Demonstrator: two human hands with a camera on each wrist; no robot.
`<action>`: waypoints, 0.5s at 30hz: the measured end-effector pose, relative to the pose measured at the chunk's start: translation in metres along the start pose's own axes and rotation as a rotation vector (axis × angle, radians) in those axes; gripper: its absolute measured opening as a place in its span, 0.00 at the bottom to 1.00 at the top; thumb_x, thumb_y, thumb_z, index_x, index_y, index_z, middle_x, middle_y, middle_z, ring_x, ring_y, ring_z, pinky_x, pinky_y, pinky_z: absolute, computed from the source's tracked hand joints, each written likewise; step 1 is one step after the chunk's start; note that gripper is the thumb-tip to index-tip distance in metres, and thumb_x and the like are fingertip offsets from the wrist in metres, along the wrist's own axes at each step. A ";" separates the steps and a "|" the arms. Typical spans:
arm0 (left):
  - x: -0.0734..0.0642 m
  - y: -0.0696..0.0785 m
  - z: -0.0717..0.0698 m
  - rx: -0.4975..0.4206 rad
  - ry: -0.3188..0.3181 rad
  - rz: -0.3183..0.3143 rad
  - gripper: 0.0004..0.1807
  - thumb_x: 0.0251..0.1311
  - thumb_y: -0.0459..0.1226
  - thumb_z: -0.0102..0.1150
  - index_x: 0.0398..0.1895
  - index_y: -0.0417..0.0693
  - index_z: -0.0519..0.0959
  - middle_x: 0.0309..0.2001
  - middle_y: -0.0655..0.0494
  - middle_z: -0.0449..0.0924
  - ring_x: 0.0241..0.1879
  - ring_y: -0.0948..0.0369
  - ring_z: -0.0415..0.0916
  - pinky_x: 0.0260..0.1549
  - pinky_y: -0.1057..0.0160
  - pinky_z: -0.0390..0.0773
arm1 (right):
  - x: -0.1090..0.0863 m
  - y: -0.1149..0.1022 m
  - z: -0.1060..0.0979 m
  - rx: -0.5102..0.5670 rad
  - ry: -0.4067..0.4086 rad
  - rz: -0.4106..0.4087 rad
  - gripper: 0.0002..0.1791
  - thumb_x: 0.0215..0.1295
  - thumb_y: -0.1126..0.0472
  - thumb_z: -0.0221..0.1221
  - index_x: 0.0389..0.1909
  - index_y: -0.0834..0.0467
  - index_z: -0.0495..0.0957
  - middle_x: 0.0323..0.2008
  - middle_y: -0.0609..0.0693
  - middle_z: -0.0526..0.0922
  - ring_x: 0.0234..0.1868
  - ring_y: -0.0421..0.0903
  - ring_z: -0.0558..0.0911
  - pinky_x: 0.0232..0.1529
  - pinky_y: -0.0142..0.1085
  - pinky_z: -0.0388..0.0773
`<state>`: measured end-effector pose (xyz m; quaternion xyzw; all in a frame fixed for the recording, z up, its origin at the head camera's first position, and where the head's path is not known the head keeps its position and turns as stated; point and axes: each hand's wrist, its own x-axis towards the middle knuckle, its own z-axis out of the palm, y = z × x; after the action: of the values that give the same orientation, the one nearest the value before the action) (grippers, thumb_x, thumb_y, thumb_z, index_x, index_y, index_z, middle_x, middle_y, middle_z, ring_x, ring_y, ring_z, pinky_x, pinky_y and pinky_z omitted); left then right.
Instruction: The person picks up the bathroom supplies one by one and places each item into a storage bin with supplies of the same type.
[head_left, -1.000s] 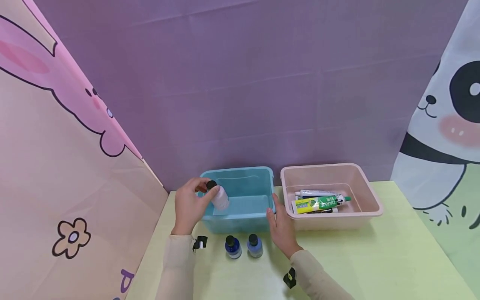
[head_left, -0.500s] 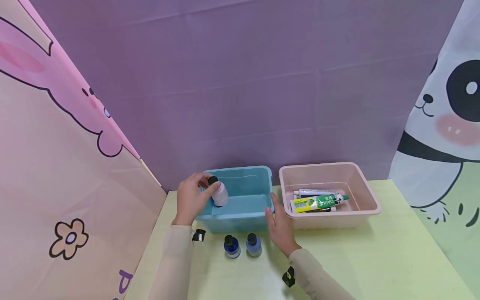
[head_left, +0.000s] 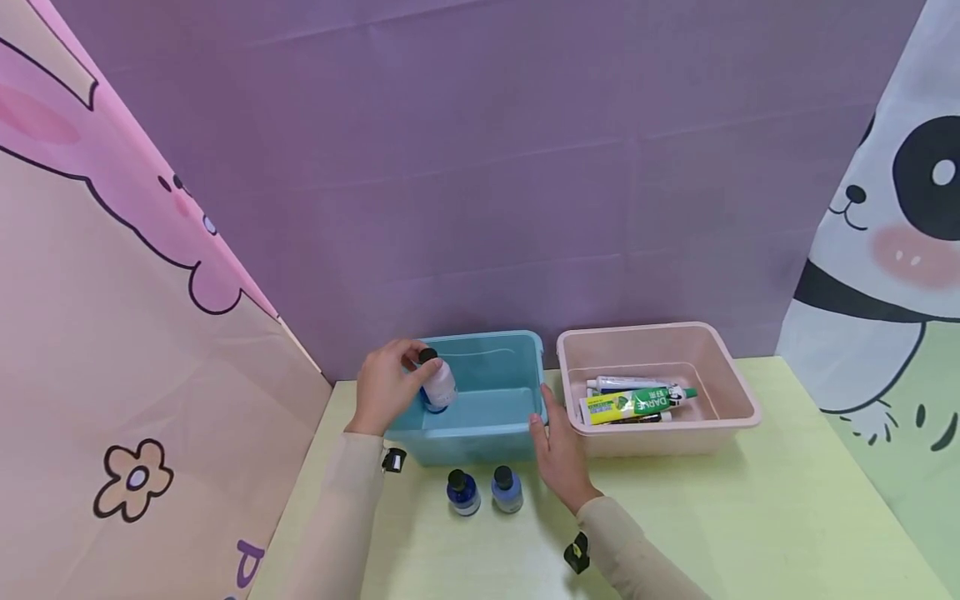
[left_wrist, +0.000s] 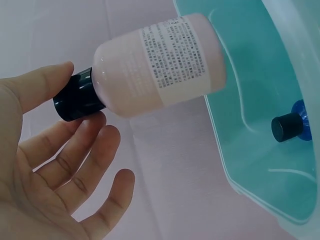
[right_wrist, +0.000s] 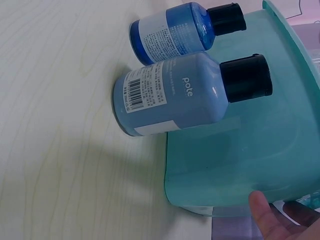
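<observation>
My left hand (head_left: 386, 387) pinches a pale pink bottle (head_left: 440, 387) by its black cap, over the left end of the teal bin (head_left: 480, 447). In the left wrist view this bottle (left_wrist: 160, 65) points toward the bin with its printed label showing; the thumb is on one side of the cap and fingertips are on the other. Inside the bin, a blue bottle (left_wrist: 296, 123) with a black cap is partly visible. My right hand (head_left: 561, 458) rests against the bin's right end, its fingers extended and its thumb near the front corner.
In front of the teal bin stand a dark blue bottle (head_left: 465, 497) and a lighter blue bottle (head_left: 507, 492), both black-capped. To the right, a pink bin (head_left: 675, 445) holds a green and yellow toothpaste tube (head_left: 630, 406) among other tubes. A purple backdrop (head_left: 480, 183) rises behind.
My left hand has moved slightly away from me and up in view, carrying the pink bottle, which now stands more upright. The right hand stays at the teal bin's end.
</observation>
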<state>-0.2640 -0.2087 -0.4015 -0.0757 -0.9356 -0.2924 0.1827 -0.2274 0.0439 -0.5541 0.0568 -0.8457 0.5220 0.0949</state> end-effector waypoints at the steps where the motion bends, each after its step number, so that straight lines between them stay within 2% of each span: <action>1: 0.001 0.000 0.000 0.002 -0.006 -0.002 0.19 0.61 0.47 0.71 0.48 0.45 0.85 0.38 0.49 0.86 0.39 0.52 0.81 0.39 0.51 0.76 | 0.000 0.000 0.000 -0.004 0.005 -0.003 0.32 0.82 0.49 0.46 0.82 0.47 0.51 0.76 0.59 0.65 0.75 0.61 0.68 0.72 0.62 0.67; 10: 0.011 -0.004 0.006 0.063 -0.083 -0.020 0.18 0.63 0.47 0.70 0.49 0.45 0.84 0.42 0.49 0.87 0.37 0.54 0.80 0.36 0.54 0.78 | 0.000 -0.001 0.001 -0.007 0.019 -0.005 0.31 0.82 0.52 0.47 0.82 0.48 0.53 0.75 0.59 0.67 0.74 0.61 0.69 0.71 0.62 0.67; 15: 0.017 -0.006 0.009 0.087 -0.138 -0.017 0.19 0.64 0.47 0.69 0.51 0.44 0.84 0.44 0.48 0.87 0.37 0.54 0.81 0.37 0.51 0.81 | 0.000 -0.001 0.000 -0.012 0.024 -0.009 0.31 0.83 0.49 0.45 0.82 0.48 0.53 0.75 0.59 0.66 0.75 0.60 0.69 0.72 0.61 0.66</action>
<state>-0.2840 -0.2077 -0.4044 -0.0795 -0.9584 -0.2472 0.1185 -0.2269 0.0432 -0.5539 0.0540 -0.8473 0.5172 0.1076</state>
